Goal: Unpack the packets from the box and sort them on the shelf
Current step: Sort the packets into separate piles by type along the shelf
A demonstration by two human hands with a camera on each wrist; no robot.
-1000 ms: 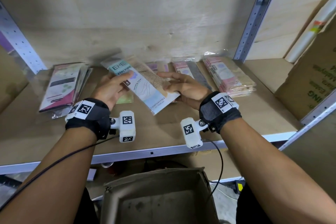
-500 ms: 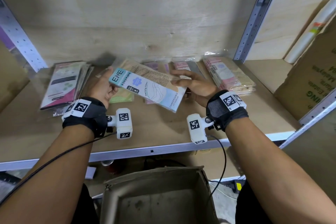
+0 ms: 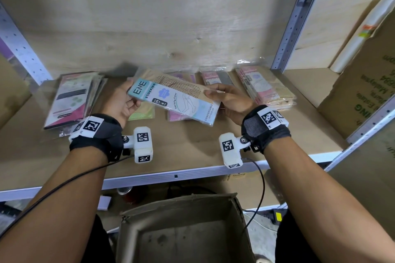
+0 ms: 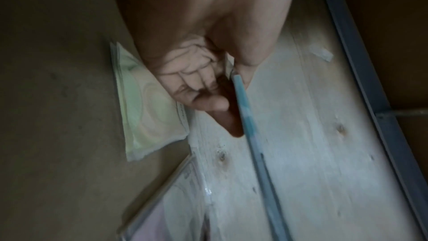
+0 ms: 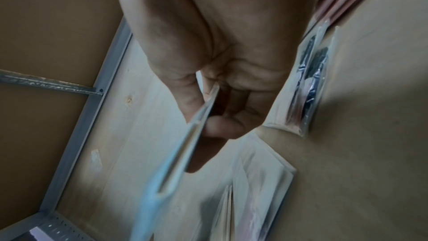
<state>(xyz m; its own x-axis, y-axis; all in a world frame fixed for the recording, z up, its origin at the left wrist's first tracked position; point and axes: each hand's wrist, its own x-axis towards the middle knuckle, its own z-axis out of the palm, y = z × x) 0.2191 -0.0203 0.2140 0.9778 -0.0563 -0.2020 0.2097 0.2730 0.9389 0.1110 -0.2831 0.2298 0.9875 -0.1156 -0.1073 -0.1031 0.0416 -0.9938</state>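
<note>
While both hands hold one packet above the shelf (image 3: 192, 145), the job looks almost finished, I think. The left hand (image 3: 119, 104) pinches the blue end of the ENE stocking packet (image 3: 177, 101), thumb on top w/ fingers curled under; the right hand (image 3: 228, 100) pinches the other end the same way, so each grip is closed on it and the packet hangs flat, a bit tilted, not touching the board. In the wrist views it shows only edge-on between thumb and fingers. Already sorted on the shelf: a dark pink pile (image 3: 70, 98) at far left, a green packet (image 3: 143, 113) just under the left hand, pink packets (image 3: 179, 116) under the held one, another pink-and-grey pile (image 3: 215, 78) behind the right hand, and a beige-pink stack (image 3: 267, 89) at right. The box (image 3: 183, 230) below seems empty inside, as far as I can see, so prob. this is the last packet; what is left is to choose its pile and put it down. Approx. no blue pile is visible, maybe it needs own place. Around: a metal upright (image 3: 299, 17), a big carton (image 3: 367, 83) and a paper roll (image 3: 363, 32) in the next bay, not in the way. The piles below stand close, so room to lay it is tight.
</note>
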